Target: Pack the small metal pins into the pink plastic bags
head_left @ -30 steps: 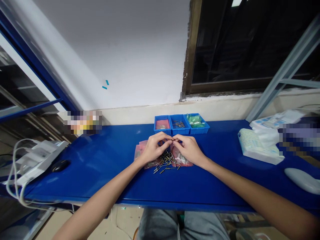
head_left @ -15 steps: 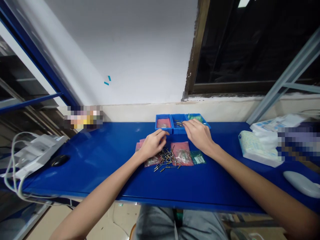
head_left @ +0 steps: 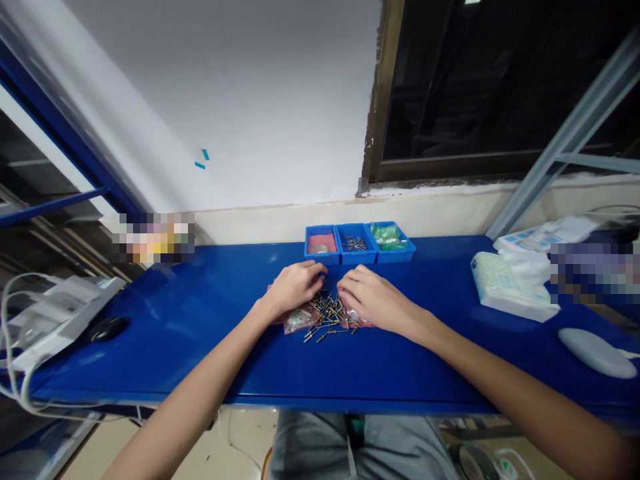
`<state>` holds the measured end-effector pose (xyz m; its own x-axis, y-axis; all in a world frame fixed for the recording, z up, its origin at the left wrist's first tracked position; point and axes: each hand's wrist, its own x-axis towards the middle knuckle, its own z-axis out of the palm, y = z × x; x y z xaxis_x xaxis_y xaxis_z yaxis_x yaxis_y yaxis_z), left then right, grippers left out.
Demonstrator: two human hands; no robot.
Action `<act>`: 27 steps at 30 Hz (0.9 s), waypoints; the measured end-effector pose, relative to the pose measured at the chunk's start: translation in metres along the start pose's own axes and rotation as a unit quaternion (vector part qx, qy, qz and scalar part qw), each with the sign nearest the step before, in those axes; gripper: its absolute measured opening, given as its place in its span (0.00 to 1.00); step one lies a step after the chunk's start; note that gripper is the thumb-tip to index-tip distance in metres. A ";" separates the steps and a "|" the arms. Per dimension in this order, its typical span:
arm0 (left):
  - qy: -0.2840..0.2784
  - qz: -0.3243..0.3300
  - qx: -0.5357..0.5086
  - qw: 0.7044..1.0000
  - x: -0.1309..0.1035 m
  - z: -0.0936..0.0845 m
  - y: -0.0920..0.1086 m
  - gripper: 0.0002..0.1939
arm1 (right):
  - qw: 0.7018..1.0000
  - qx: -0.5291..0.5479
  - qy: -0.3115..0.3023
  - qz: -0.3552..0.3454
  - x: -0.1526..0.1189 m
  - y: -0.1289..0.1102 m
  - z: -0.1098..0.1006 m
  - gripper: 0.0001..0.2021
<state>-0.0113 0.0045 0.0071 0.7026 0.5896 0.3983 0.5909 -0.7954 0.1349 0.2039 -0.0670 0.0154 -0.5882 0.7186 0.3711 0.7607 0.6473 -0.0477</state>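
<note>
Blue desk (head_left: 190,340). At its back, three blue bins side by side: left bin (head_left: 323,258) with a pink bag, middle bin (head_left: 359,258) with loose rivets, right bin (head_left: 396,256) with green bags. Tissue pack (head_left: 505,300) and pale mouse (head_left: 597,352) well to the right; black mouse (head_left: 109,329) far left. Rivet pile (head_left: 329,313) lies on the desk between the hands, partly over pink bags (head_left: 299,323). Left hand (head_left: 297,285), fingers curled, screens the pile's far left side; right hand (head_left: 373,299), fingers bent together at the pile's right edge, covers most of a pink bag. Cannot tell whether either grips a rivet. Half a second earlier the right hand was at the bins; now back beside the pile, leaving all three bins unobstructed.
</note>
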 end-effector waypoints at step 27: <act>-0.026 0.007 0.020 0.999 0.000 0.012 -0.004 0.11 | 0.998 0.003 -0.037 -0.041 -0.004 0.015 0.029 0.11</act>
<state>-0.0089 0.0093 -0.0047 0.7298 0.5862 0.3519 0.5960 -0.7976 0.0927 0.2094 -0.0528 -0.0140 -0.6667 0.6803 0.3044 0.7080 0.7057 -0.0265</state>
